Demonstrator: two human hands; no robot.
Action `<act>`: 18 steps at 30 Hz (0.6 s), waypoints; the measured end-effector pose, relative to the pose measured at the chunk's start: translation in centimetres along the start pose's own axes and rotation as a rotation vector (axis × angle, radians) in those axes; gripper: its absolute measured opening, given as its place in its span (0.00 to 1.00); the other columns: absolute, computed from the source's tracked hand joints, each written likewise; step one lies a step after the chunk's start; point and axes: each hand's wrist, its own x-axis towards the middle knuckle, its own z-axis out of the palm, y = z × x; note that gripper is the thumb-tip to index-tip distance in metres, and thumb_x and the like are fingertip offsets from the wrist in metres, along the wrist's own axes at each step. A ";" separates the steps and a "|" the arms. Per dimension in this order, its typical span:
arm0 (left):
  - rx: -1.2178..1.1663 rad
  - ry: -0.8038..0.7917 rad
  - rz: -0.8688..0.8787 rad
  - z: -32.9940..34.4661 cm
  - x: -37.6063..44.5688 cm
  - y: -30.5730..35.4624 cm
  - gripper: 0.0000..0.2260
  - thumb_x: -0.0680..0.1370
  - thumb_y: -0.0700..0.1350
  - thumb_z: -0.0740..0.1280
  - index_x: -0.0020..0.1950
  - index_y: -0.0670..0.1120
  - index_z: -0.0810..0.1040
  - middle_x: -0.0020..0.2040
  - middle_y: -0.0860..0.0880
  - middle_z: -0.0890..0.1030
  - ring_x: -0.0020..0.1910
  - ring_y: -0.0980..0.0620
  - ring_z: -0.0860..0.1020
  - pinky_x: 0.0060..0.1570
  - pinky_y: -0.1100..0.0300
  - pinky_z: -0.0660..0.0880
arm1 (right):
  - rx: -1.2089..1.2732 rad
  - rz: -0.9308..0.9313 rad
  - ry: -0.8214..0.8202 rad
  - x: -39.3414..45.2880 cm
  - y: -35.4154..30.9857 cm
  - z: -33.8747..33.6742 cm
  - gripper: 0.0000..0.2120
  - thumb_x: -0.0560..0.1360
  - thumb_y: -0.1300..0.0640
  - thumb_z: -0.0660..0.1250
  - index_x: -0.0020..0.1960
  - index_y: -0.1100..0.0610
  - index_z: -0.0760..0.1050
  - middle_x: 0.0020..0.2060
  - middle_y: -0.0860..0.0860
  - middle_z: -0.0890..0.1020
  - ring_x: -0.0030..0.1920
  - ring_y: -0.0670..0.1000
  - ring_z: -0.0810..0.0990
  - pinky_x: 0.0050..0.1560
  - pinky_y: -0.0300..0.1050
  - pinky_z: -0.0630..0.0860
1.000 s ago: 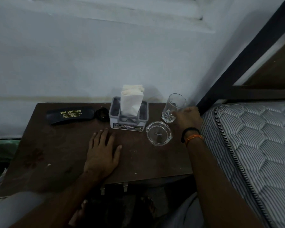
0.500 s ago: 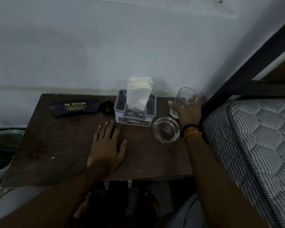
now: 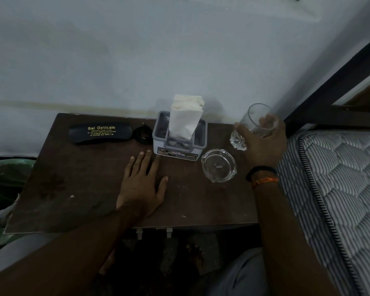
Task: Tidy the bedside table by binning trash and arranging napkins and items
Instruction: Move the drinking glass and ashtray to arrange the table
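On the dark brown bedside table (image 3: 77, 189), my right hand (image 3: 263, 144) grips a clear drinking glass (image 3: 251, 122) near the back right corner; the glass leans to the right. My left hand (image 3: 142, 182) lies flat on the tabletop, fingers apart, just in front of a grey napkin holder (image 3: 199, 135) with white folded napkins (image 3: 186, 116) standing in it. A clear glass ashtray (image 3: 219, 165) sits between the holder and my right wrist. A black spectacle case (image 3: 100, 132) marked "Sai Opticals" lies at the back left, with a small black round object (image 3: 142, 134) beside it.
A grey wall (image 3: 137, 60) runs behind the table. A striped quilted mattress (image 3: 340, 189) and a dark bed frame (image 3: 329, 82) border the table on the right. A green bag (image 3: 2, 178) sits low at the left edge.
My right hand has closed round the glass and lifted it up and slightly right. The view has shifted nearer. My left hand stays flat on the table.
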 end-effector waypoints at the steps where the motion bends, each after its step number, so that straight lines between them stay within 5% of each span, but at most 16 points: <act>1: 0.001 0.002 0.000 0.0 0.0 0.0 0.31 0.79 0.64 0.48 0.77 0.48 0.62 0.79 0.45 0.60 0.79 0.46 0.56 0.78 0.46 0.53 | 0.010 -0.004 -0.007 -0.5 -0.4 -0.2 0.36 0.58 0.43 0.80 0.62 0.54 0.74 0.56 0.47 0.81 0.56 0.45 0.80 0.56 0.42 0.79; 18: -0.018 -0.001 0.003 -0.4 0.0 0.1 0.30 0.79 0.63 0.50 0.77 0.48 0.63 0.79 0.44 0.62 0.79 0.45 0.57 0.77 0.46 0.53 | -0.165 0.109 -0.194 -6.8 1.5 -0.3 0.41 0.57 0.41 0.80 0.65 0.51 0.72 0.59 0.47 0.80 0.58 0.49 0.80 0.58 0.53 0.79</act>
